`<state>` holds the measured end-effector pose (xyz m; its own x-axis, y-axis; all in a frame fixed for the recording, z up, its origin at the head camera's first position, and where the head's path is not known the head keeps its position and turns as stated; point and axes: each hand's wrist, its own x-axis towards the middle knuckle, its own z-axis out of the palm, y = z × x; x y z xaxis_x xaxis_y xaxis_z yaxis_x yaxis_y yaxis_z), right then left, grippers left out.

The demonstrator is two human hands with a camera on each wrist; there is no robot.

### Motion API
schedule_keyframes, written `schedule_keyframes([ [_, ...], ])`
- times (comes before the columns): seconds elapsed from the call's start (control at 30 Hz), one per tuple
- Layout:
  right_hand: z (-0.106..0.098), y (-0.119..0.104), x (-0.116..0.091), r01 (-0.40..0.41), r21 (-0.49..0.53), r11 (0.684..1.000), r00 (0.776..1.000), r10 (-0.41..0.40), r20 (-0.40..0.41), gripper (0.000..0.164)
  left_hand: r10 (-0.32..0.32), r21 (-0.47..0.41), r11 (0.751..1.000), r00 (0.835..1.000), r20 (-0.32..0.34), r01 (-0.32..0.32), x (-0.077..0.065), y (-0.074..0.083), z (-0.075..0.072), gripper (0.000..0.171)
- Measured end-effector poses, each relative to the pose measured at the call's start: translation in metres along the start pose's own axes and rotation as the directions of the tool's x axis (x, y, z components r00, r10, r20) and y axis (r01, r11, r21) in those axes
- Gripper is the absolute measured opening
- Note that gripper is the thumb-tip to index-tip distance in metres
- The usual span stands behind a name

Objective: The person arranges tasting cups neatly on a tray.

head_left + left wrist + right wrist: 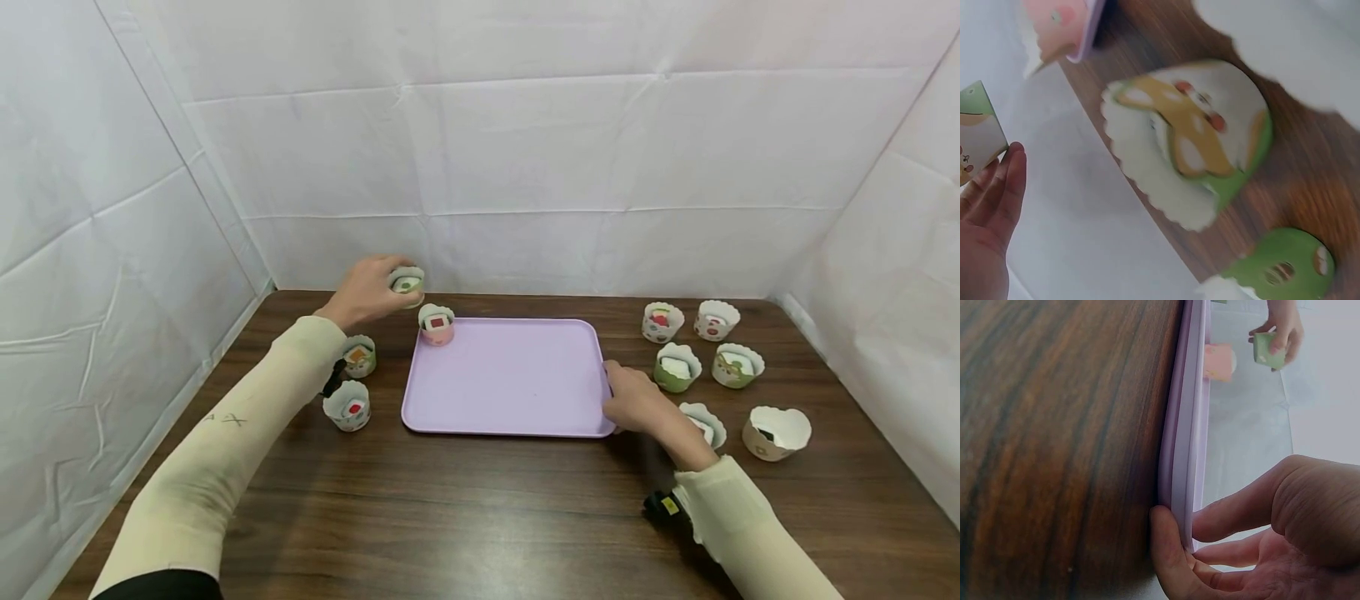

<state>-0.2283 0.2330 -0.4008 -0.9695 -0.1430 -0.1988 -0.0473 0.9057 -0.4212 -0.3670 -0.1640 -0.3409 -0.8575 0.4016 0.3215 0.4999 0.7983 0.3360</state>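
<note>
A green paper baking cup with a scalloped rim [407, 286] is held by my left hand [366, 293], fingers and thumb round its sides. It is raised near the far left corner of the lilac tray [517, 379]. In the right wrist view the same green cup [1269, 351] shows between thumb and fingers. A pink cup [437, 329] stands on the tray's far left corner, close to that hand. My right hand [643, 407] pinches the tray's right rim. The right wrist view shows its thumb [1235, 509] and a finger on either side of the rim.
Left of the tray stand an orange-topped cup [359, 357] and a white cup [347, 407], near my left forearm. Several cups, among them a green one [677, 368] and a wide cream one [776, 433], stand at right. White cloth [525, 150] walls the table's back and sides.
</note>
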Motion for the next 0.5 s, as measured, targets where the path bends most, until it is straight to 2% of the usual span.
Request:
schedule_keyframes([
  [0.23, 0.001, 0.0, 0.002, -0.011, 0.02, 1.0, 1.0, 0.011, 0.01, 0.068, 0.056, -0.02, 0.998, 0.998, -0.002, -0.056, 0.007, 0.019, 0.005, 0.049],
  [0.5, 0.0, 0.0, 0.001, -0.009, 0.032, 0.999, 1.0, 0.008, 0.008, 0.067, 0.084, -0.008, 0.996, 0.994, 0.073, -0.084, 0.02, 0.037, 0.016, 0.049],
])
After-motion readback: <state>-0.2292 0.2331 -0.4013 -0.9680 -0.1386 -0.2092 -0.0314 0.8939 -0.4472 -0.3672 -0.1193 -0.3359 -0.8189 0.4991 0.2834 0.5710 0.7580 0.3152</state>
